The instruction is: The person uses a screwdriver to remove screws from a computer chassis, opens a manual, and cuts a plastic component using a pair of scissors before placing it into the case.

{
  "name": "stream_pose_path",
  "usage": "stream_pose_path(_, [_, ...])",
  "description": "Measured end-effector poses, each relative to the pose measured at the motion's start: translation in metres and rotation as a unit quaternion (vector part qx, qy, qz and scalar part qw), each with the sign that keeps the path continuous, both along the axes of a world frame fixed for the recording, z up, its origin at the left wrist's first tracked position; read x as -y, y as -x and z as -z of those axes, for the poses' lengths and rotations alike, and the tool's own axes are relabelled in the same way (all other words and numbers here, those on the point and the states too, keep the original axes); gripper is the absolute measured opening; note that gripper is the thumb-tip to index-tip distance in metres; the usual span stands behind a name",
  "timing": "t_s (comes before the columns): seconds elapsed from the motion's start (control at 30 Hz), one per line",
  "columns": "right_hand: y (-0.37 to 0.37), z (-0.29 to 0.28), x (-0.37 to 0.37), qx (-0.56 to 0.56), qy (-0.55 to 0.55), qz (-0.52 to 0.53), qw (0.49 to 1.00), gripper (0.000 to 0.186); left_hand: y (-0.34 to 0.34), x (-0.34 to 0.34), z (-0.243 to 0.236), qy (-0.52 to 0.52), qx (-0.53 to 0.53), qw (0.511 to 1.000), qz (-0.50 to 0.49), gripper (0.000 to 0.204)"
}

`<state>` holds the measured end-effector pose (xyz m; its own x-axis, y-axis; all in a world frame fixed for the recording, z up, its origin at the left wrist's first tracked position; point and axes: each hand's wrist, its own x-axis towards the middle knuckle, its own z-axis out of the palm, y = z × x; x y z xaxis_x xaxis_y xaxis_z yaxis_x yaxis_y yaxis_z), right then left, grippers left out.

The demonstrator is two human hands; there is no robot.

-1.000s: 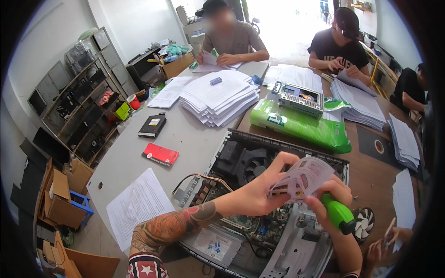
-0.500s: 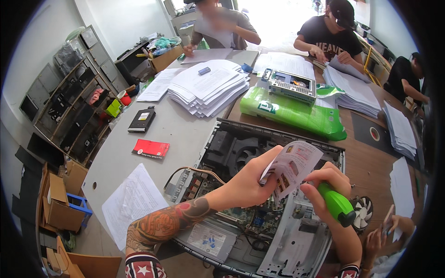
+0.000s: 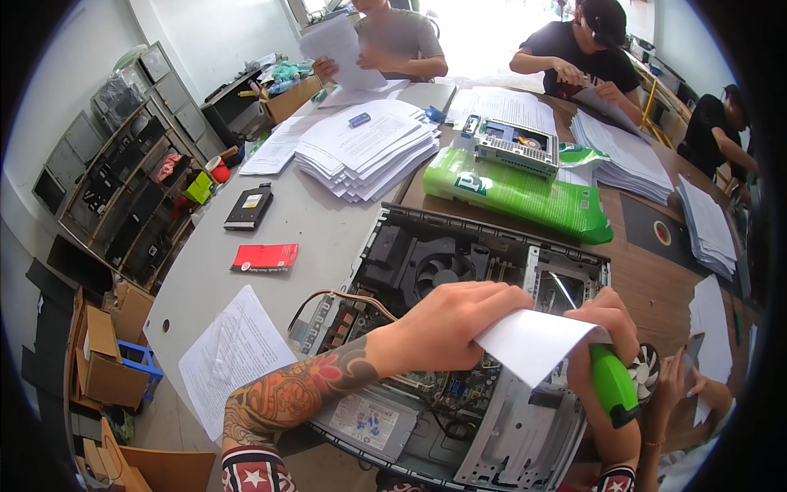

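Observation:
My left hand [image 3: 459,325] is closed on a sheet of paper [image 3: 537,344], its blank white side now facing up and curved. Wrapped round a screwdriver with a green handle [image 3: 611,381] is my right hand [image 3: 605,324]; its metal shaft points away. The paper's right edge meets the right hand, but I cannot tell whether those fingers pinch it. Beneath both hands lies an opened desktop computer case [image 3: 525,447] with a black fan [image 3: 438,275], a circuit board and a metal power supply [image 3: 369,422] with small blue bits on its label.
Left on the table are a black drive [image 3: 250,207], a red card [image 3: 265,257] and a printed sheet [image 3: 234,357]. Beyond sit a paper stack [image 3: 369,152] and a green package [image 3: 516,197] bearing a metal drive cage [image 3: 516,146]. A small fan [image 3: 645,369] and other people surround the table.
The paper has turned from its printed, pictured side to its blank side and moved right and down. My right hand and screwdriver shifted slightly right. Across the table, a person has lifted papers.

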<state>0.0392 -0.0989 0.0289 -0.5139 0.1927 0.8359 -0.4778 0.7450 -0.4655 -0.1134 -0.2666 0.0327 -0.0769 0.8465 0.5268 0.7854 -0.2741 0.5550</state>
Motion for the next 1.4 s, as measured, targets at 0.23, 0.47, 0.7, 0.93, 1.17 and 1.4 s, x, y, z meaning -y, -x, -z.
stream_pose_path(0.23, [-0.004, -0.001, -0.002, 0.000, 0.003, 0.008, 1.000, 0.017, 0.007, 0.000, 0.002, -0.003, 0.009, 0.999, -0.033, 0.036])
stream_pose_path(0.47, [0.004, -0.003, 0.000, 0.041, 0.032, 0.014, 0.999, 0.016, 0.004, 0.001, -0.003, 0.005, 0.126, 0.992, -0.029, 0.025])
stream_pose_path(0.7, [0.002, -0.002, 0.004, 0.083, 0.123, 0.013, 0.989, 0.011, 0.010, 0.002, -0.003, 0.019, 0.150, 0.988, -0.042, 0.022])
stream_pose_path(0.93, [0.001, -0.004, 0.007, 0.096, 0.136, 0.022, 0.986, 0.010, 0.012, 0.000, 0.001, -0.005, 0.135, 0.990, -0.038, 0.021])
stream_pose_path(1.17, [0.003, -0.002, 0.006, 0.089, 0.144, 0.015, 0.985, 0.010, 0.012, 0.001, -0.001, 0.004, 0.137, 0.989, -0.049, 0.019])
stream_pose_path(1.4, [0.004, 0.000, 0.005, 0.079, 0.140, 0.019, 0.987, 0.010, 0.012, 0.000, 0.002, 0.003, 0.138, 0.989, -0.044, 0.019])
